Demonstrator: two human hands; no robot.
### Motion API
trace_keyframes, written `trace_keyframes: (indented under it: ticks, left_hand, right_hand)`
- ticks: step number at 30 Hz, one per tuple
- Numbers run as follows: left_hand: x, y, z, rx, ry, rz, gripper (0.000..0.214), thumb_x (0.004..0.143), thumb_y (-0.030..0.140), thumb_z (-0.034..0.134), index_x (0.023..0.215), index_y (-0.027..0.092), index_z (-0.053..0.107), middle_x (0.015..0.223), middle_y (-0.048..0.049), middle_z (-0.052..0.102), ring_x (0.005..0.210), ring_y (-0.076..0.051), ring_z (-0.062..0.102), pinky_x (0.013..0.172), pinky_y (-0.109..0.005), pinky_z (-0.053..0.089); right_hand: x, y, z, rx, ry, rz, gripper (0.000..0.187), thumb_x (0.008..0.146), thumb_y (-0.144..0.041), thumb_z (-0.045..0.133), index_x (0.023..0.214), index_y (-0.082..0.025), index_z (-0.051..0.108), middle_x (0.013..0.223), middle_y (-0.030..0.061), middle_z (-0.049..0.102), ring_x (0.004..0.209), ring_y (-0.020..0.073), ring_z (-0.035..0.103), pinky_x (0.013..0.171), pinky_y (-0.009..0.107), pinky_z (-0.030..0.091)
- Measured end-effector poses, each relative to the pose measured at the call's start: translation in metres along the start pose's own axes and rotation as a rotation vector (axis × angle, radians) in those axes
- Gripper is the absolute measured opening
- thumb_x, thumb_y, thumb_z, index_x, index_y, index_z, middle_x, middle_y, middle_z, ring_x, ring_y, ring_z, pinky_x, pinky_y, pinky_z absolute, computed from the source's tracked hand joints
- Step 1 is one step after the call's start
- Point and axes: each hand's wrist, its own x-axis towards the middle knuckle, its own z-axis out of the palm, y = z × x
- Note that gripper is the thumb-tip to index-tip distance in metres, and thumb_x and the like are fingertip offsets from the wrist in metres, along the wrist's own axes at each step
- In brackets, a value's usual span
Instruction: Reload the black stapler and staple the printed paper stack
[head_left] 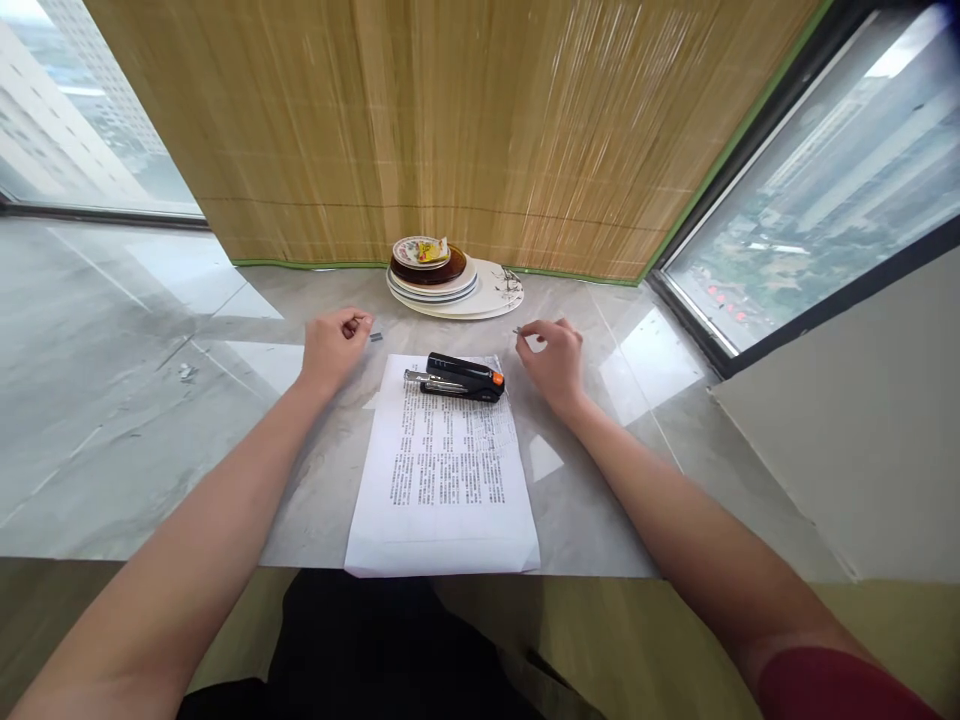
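Observation:
My left hand rests on the grey stone surface, its fingers curled together; whatever it may hold is hidden. Just beside its fingertips lies a short grey strip of staples. My right hand pinches a small grey piece of staples between thumb and index finger. Between the hands, a black stapler with an orange button lies on a stack of printed paper. Its metal magazine points left and shows apart from the black upper arm.
Behind the paper stands a stack of plates, topped by small dishes and a yellow packet. Loose staple bits lie to the left. A bamboo blind hangs at the back, with windows on both sides.

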Motion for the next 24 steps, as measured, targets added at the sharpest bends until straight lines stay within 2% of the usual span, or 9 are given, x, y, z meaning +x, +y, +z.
trace_keyframes:
  ticks: [2,4,7,12,14,16,20,22,24]
  left_hand:
    - [0.003,-0.011,0.002,0.161,-0.045,0.032,0.029,0.09,0.031,0.063,0.108,0.015,0.081,0.098,-0.0088,0.074,0.074,-0.018,0.063,0.088,-0.035,0.055]
    - [0.005,-0.018,0.004,0.258,-0.128,0.051,0.036,0.09,0.031,0.064,0.117,0.015,0.08,0.12,-0.0138,0.072,0.095,-0.024,0.068,0.104,-0.042,0.052]
    - [0.005,-0.022,0.006,0.327,-0.248,0.061,0.032,0.09,0.03,0.063,0.112,0.016,0.082,0.124,-0.0151,0.073,0.117,-0.032,0.067,0.113,-0.047,0.047]
    - [0.004,-0.019,0.006,0.29,-0.272,0.074,0.021,0.087,0.027,0.064,0.098,0.019,0.08,0.108,-0.0106,0.079,0.095,-0.028,0.072,0.1,-0.043,0.054]
    - [0.002,-0.016,0.006,0.22,-0.247,0.057,0.014,0.084,0.025,0.065,0.093,0.02,0.076,0.099,-0.009,0.08,0.086,-0.025,0.072,0.094,-0.041,0.055]
    - [0.0,-0.01,0.008,0.063,-0.247,0.035,0.01,0.085,0.027,0.064,0.092,0.02,0.068,0.093,-0.0077,0.079,0.08,-0.023,0.072,0.085,-0.037,0.056]
    - [-0.01,0.007,0.012,-0.326,-0.369,0.029,0.021,0.093,0.04,0.062,0.098,0.021,0.056,0.087,-0.0049,0.078,0.063,-0.015,0.065,0.067,-0.029,0.053]
    - [-0.013,0.015,0.013,-0.433,-0.414,0.012,0.028,0.093,0.046,0.065,0.101,0.02,0.058,0.079,-0.002,0.074,0.056,-0.012,0.058,0.058,-0.025,0.047]
    - [-0.015,0.022,0.013,-0.486,-0.442,-0.014,0.035,0.093,0.051,0.067,0.106,0.019,0.064,0.077,-0.0006,0.07,0.053,-0.01,0.053,0.054,-0.024,0.043]
  right_hand:
    - [0.002,0.011,0.001,-0.075,-0.094,0.115,0.015,0.083,-0.019,0.065,0.086,-0.022,0.079,0.084,0.0064,0.078,0.09,0.0289,0.066,0.094,0.045,0.047]
    - [0.002,0.017,0.002,-0.128,-0.16,0.186,0.018,0.083,-0.018,0.065,0.089,-0.021,0.081,0.085,0.0085,0.078,0.095,0.031,0.066,0.096,0.046,0.047]
    - [0.001,0.021,0.004,-0.138,-0.194,0.208,0.022,0.086,-0.018,0.063,0.093,-0.02,0.083,0.098,0.0102,0.081,0.103,0.0323,0.065,0.1,0.046,0.046]
    - [0.001,0.016,0.005,-0.077,-0.121,0.144,0.021,0.086,-0.016,0.064,0.094,-0.019,0.082,0.109,0.0106,0.08,0.105,0.0312,0.065,0.102,0.046,0.048]
    - [0.0,0.003,0.005,0.046,-0.039,0.06,0.02,0.091,-0.02,0.064,0.1,-0.02,0.081,0.109,0.01,0.079,0.105,0.0293,0.066,0.103,0.046,0.049]
    - [-0.004,-0.013,0.004,0.242,-0.041,-0.077,0.022,0.099,-0.028,0.061,0.108,-0.021,0.08,0.112,0.0093,0.079,0.107,0.027,0.067,0.104,0.046,0.049]
    - [-0.015,-0.035,0.008,0.511,-0.411,-0.394,0.04,0.1,-0.039,0.068,0.137,-0.024,0.069,0.131,0.0104,0.074,0.117,0.0263,0.066,0.104,0.044,0.052]
    - [-0.018,-0.037,0.011,0.507,-0.531,-0.443,0.053,0.095,-0.039,0.074,0.145,-0.024,0.063,0.132,0.0115,0.073,0.118,0.0275,0.066,0.102,0.044,0.054]
    - [-0.02,-0.036,0.013,0.493,-0.571,-0.429,0.052,0.095,-0.034,0.075,0.144,-0.023,0.063,0.124,0.0119,0.075,0.114,0.027,0.068,0.1,0.043,0.056]
